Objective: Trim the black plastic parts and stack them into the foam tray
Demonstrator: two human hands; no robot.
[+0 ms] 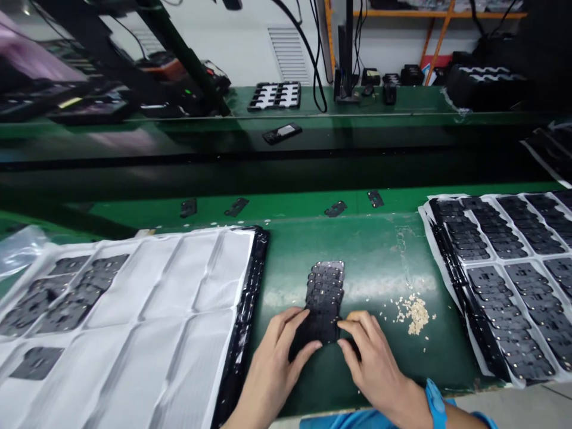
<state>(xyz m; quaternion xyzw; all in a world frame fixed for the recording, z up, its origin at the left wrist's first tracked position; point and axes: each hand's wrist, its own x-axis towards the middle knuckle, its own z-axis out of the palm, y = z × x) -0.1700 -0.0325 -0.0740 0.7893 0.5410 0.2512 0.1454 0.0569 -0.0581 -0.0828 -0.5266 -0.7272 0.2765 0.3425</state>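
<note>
On the green bench mat (384, 250), between a white-lined tray (179, 286) and a tray of black parts (513, 262), the left hand (272, 363) and right hand (379, 363) pinch the near end of an overlapping row of flat black parts (325, 295), beside pale crumbs (415, 313)

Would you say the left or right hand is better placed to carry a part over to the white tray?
Probably the left hand: both touch the row of parts, but the white tray lies on its side, so the right hand would have to cross over.
</note>
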